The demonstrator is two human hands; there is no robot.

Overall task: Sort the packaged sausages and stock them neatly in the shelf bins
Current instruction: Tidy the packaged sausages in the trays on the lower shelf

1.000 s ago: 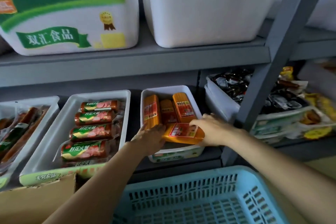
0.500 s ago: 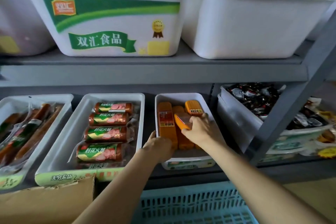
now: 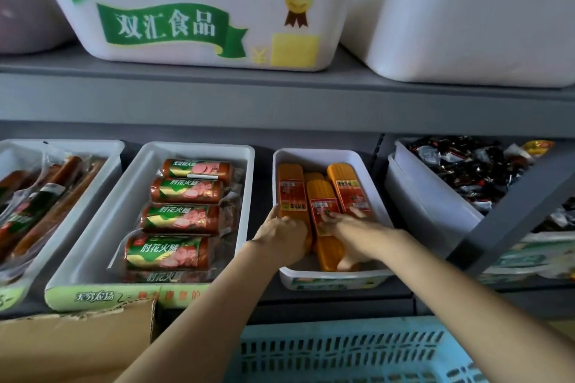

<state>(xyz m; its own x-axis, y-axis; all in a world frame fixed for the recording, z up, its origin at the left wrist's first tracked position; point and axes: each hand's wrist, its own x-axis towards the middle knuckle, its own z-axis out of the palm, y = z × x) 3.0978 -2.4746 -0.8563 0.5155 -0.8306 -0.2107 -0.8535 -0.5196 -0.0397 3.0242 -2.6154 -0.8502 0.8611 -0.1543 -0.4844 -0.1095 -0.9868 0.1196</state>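
Both hands inside small white plastic bin (image 3: pixel 367 183) on lower shelf: left hand (image 3: pixel 281 235) rests on leftmost orange sausage pack (image 3: pixel 291 188), right hand (image 3: pixel 351 227) apparently grips middle orange sausage pack (image 3: pixel 325 221).

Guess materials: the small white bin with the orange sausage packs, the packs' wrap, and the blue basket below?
Small white bin: likely moulded plastic, smooth, slightly glossy, with rounded rim and corners.
Orange packs: probably thin plastic film, ridged over the sausages, with a soft sheen and printed red labels.
Blue basket: looks like rigid moulded plastic, matte, with slotted walls.
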